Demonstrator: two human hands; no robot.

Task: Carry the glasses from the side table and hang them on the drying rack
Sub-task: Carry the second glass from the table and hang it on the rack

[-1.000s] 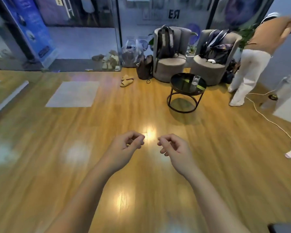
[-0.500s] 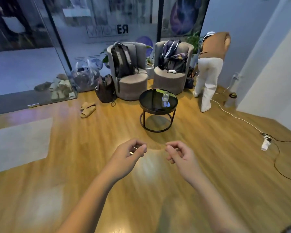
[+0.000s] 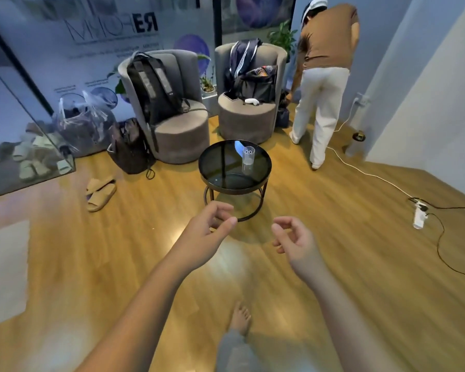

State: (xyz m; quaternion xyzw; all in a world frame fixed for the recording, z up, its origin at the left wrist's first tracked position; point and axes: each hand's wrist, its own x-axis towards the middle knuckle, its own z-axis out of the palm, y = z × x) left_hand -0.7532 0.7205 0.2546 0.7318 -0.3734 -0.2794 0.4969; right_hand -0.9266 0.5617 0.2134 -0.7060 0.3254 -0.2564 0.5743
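On the side table (image 3: 220,167), 1 clear upright glass (image 3: 247,159).

From my hands, the side table (image 3: 212,167) sits at twelve o'clock, a glass (image 3: 247,158) on it; two armchairs (image 3: 172,130) behind, slippers (image 3: 100,192) at ten.

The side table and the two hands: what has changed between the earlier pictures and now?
The person has walked closer: the side table with its glass now sits nearer and larger, just beyond the left hand and right hand. Nothing was taken or let go. Both hands remain empty with loosely curled fingers; the glass still stands upright.
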